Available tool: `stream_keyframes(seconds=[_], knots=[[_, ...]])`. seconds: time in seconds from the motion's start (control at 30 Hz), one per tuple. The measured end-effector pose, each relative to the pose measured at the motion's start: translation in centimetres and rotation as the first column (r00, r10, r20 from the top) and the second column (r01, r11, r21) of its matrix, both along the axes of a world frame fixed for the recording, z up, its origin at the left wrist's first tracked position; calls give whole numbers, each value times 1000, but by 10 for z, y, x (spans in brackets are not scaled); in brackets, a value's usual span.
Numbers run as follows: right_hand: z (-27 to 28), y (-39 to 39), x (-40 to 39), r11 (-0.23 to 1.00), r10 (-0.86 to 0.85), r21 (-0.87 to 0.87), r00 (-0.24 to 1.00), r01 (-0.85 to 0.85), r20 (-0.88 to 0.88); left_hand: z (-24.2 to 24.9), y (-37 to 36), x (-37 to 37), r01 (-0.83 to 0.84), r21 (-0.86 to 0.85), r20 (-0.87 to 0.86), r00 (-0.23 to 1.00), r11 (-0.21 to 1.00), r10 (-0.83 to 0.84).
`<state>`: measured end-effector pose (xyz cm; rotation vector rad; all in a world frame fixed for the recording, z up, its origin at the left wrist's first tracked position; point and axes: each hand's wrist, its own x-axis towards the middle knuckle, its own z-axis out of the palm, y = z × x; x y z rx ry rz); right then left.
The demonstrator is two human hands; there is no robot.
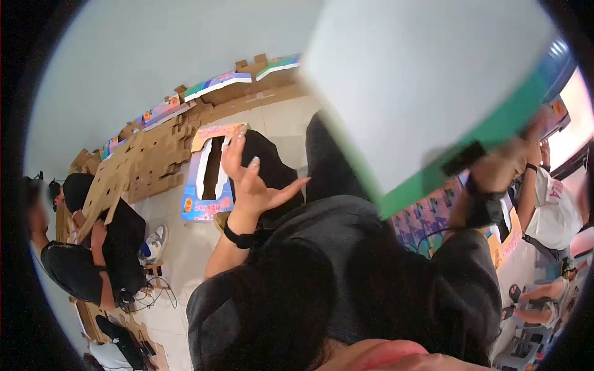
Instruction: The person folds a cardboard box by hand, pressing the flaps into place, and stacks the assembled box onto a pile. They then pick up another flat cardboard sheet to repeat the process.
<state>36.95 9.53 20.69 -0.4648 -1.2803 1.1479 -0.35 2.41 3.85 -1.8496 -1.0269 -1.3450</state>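
My right hand (502, 166), blurred by motion, holds a large cardboard sheet (427, 80) by its edge. The sheet's broad face is white, with a green border along the lower right side, and it is raised high in front of me. A dark slot shows in the border beside the hand. My left hand (250, 182) is up in the air with fingers spread and nothing in it. Behind its fingers lies a colourful printed cardboard piece (207, 209) with a long cut-out. Below the raised sheet are purple printed cardboard pieces (421, 221), partly hidden.
Flattened brown cardboard (151, 157) lies on the floor to the left. Printed cardboard pieces (219, 80) line the wall. A person in black (124, 247) sits at left with cardboard. Another person in a white top (550, 207) is close on the right. Grey stools (526, 352) stand at lower right.
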Motion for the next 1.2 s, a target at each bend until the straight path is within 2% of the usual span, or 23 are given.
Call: stream_keyframes(seconds=[0.07, 0.1, 0.17, 0.23, 0.33, 0.43, 0.47, 0.53, 0.6, 0.63, 0.7, 0.73, 0.77, 0.93, 1.03, 1.07, 1.17, 1.2], knots=[[15, -16, 55, 954, -277, 140, 958, 264, 76, -9, -5, -8, 6, -23, 61, 998, 1000, -5], [22, -27, 83, 893, -426, 214, 898, 396, 114, -17, -5, -10, -3, -19, 105, 994, 1000, 5], [37, -49, 137, 694, -709, 363, 680, 622, 190, -24, -7, -16, -10, -27, 150, 989, 1000, 14], [47, -71, 190, 479, -878, 494, 395, 725, 272, -26, -12, -19, -70, -46, 184, 980, 996, 77], [49, -97, 220, 336, -922, 695, 72, 636, 381, -25, -27, -20, -201, -104, 260, 940, 974, 221], [41, -114, 210, 302, -908, 859, -150, 413, 391, -30, -32, -32, -266, -113, 296, 911, 957, 288], [40, -122, 203, 309, -865, 911, -316, 273, 389, -30, -34, -35, -285, -124, 298, 903, 950, 310], [16, -127, 214, 423, -772, 854, -373, 302, 514, -32, -39, -45, -320, -144, 307, 885, 936, 350], [-15, -127, 233, 521, -645, 735, -363, 434, 672, -35, -41, -49, -353, -112, 324, 871, 929, 370], [-35, -120, 252, 573, -597, 655, -297, 493, 745, -35, -43, -53, -382, -119, 304, 865, 916, 400], [-62, -109, 278, 625, -517, 642, -381, 443, 766, -35, -50, -59, -438, -135, 264, 849, 889, 458], [-71, -105, 278, 632, -471, 596, -365, 495, 803, -33, -51, -57, -430, -132, 317, 836, 893, 449], [-85, -99, 291, 640, -463, 605, -390, 474, 796, -31, -53, -57, -452, -138, 316, 823, 881, 472], [-98, -83, 281, 701, -408, 473, -244, 534, 880, -31, -58, -66, -517, -148, 330, 778, 843, 535], [-110, -68, 279, 740, -342, 428, -257, 519, 904, -35, -59, -74, -524, -158, 307, 779, 837, 546], [-110, -65, 271, 721, -234, 374, -302, 584, 924, -36, -59, -74, -526, -164, 313, 775, 835, 549], [-115, -68, 229, 550, -236, 707, -729, 445, 643, -37, -59, -74, -522, -179, 328, 768, 834, 551], [-90, -70, 198, 550, -204, 665, -691, 505, 694, -37, -59, -75, -521, -177, 333, 767, 835, 549]])
